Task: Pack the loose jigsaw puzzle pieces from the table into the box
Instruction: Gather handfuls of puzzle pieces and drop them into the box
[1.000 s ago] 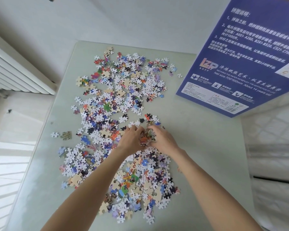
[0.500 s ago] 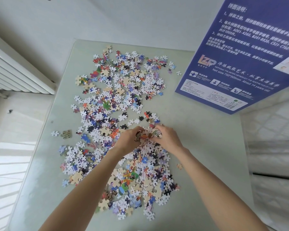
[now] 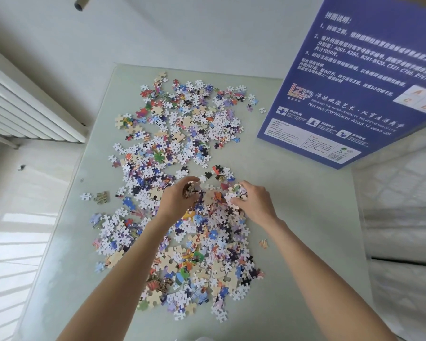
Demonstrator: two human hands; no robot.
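Loose jigsaw puzzle pieces (image 3: 177,134) lie scattered in a long band down the middle of a pale green table (image 3: 305,217). My left hand (image 3: 180,200) is curled around a clump of pieces at the band's middle. My right hand (image 3: 253,203) grips another clump of pieces, slightly right of the left hand. The two hands are a short gap apart with pieces between them. The blue puzzle box (image 3: 349,89), printed with white text, stands tilted at the table's far right corner; its opening is not visible.
A white radiator (image 3: 27,112) runs along the wall at the left. A small joined cluster (image 3: 102,196) and one stray piece (image 3: 263,243) lie apart from the pile. A white quilted surface (image 3: 401,217) borders the table's right edge.
My hands, pressed together over the pile a second ago, have drawn apart, each closing on its own clump of pieces. The view has shifted slightly.
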